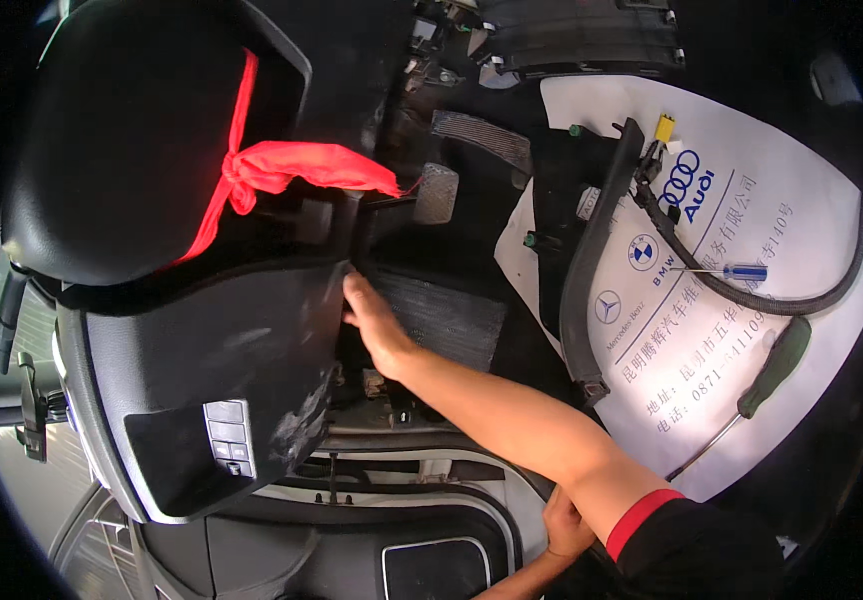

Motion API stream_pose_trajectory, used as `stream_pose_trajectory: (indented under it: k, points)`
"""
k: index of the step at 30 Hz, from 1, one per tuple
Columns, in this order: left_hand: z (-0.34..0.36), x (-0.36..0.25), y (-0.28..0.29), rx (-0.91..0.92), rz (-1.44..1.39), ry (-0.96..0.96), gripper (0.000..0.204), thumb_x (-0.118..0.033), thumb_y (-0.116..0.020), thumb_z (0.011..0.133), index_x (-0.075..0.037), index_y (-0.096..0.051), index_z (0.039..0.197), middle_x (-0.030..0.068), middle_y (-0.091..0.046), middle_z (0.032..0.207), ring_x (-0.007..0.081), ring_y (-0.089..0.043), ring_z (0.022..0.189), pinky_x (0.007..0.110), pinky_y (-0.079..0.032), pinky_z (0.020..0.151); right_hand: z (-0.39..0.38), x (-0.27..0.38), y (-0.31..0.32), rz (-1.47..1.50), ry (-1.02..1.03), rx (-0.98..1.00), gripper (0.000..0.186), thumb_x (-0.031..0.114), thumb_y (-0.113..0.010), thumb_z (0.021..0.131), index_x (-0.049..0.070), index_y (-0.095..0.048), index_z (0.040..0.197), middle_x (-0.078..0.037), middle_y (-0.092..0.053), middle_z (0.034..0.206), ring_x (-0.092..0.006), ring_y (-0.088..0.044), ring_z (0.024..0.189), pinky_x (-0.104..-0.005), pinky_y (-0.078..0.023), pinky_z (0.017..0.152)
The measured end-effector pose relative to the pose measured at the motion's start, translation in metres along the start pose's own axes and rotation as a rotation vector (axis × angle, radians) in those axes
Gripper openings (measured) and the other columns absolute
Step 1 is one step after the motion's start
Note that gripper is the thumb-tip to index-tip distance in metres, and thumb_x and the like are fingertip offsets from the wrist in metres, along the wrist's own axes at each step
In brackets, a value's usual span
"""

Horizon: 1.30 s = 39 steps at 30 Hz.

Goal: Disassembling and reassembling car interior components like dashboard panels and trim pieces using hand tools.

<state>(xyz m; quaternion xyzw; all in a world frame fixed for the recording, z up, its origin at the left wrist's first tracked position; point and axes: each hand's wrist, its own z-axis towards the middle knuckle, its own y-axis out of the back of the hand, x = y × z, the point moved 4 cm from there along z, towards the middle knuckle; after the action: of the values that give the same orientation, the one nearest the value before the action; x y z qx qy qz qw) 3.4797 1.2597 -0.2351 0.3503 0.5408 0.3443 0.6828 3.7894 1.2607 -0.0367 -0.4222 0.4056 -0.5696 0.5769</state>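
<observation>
My right hand (380, 325) reaches in from the lower right, its fingers stretched against the side edge of a black dashboard panel (282, 330). This panel has a dusty lower corner and a recess with a switch block (229, 440). At the bottom, my left hand (564, 522) is curled and partly hidden behind my right upper arm; what it grips, if anything, does not show. Above the panel, a red cloth (297, 165) is knotted around a large rounded black part (132, 130).
Pedals (437, 195) and a ribbed footrest (442, 320) lie beyond my right hand. On a white paper mat (732, 400) rest a long black trim strip (592, 290), a sleeved cable (792, 303), a blue-handled screwdriver (745, 271) and a green-handled one (777, 365). The door (352, 555) is below.
</observation>
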Motion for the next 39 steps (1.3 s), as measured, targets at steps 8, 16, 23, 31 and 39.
stream_pose_trajectory:
  k: [8, 16, 23, 31, 39]
  points:
    - [0.001, -0.007, -0.002, 0.005, -0.047, -0.004, 0.039, -0.016, -0.074, 0.084, 0.0, -0.063, 0.118, 0.0197, -0.069, 0.108, 0.0361, -0.069, 0.093, 0.038, -0.055, 0.082, 0.033, -0.008, 0.028, 0.055, -0.039, -0.01, 0.076, 0.059, -0.042, 0.103, 0.008, -0.03, 0.157, -0.009, -0.035, 0.161, -0.0245, -0.035, 0.145, -0.0448, -0.033, 0.112]
    - [0.001, 0.007, -0.006, -0.008, 0.0, -0.052, 0.022, -0.015, -0.072, 0.087, -0.001, -0.062, 0.101, 0.0164, -0.064, 0.088, 0.0334, -0.065, 0.077, 0.039, -0.053, 0.069, 0.053, 0.013, 0.031, -0.004, -0.018, -0.05, 0.065, 0.054, -0.044, 0.104, 0.009, -0.043, 0.151, -0.007, -0.046, 0.154, -0.023, -0.039, 0.143, -0.0444, -0.033, 0.111]
    - [0.003, -0.002, -0.008, -0.035, 0.016, -0.014, 0.017, -0.012, -0.073, 0.086, -0.001, -0.064, 0.096, 0.0124, -0.06, 0.079, 0.0241, -0.057, 0.059, 0.034, -0.048, 0.057, 0.06, 0.045, 0.028, -0.074, 0.066, 0.07, 0.074, 0.053, -0.043, 0.104, 0.011, -0.021, 0.161, -0.01, -0.029, 0.164, -0.0249, -0.031, 0.148, -0.0434, -0.033, 0.113]
    - [0.003, 0.002, -0.012, 0.028, 0.111, -0.007, 0.015, -0.01, -0.074, 0.085, -0.001, -0.065, 0.092, 0.0103, -0.057, 0.073, 0.0209, -0.053, 0.056, 0.032, -0.046, 0.054, 0.079, 0.065, 0.055, -0.24, 0.151, -0.314, 0.061, 0.036, -0.054, 0.104, 0.008, -0.037, 0.155, -0.012, -0.047, 0.151, -0.0209, -0.05, 0.132, -0.0357, -0.041, 0.106]
    - [0.008, -0.016, -0.011, -0.025, 0.085, -0.044, 0.013, -0.008, -0.076, 0.084, -0.002, -0.069, 0.094, 0.0088, -0.059, 0.072, 0.0185, -0.052, 0.054, 0.03, -0.045, 0.053, 0.077, 0.121, 0.025, -0.3, 0.155, -0.172, 0.056, 0.029, -0.051, 0.106, -0.002, -0.038, 0.151, -0.018, -0.042, 0.156, -0.0248, -0.038, 0.145, -0.0328, -0.029, 0.118]
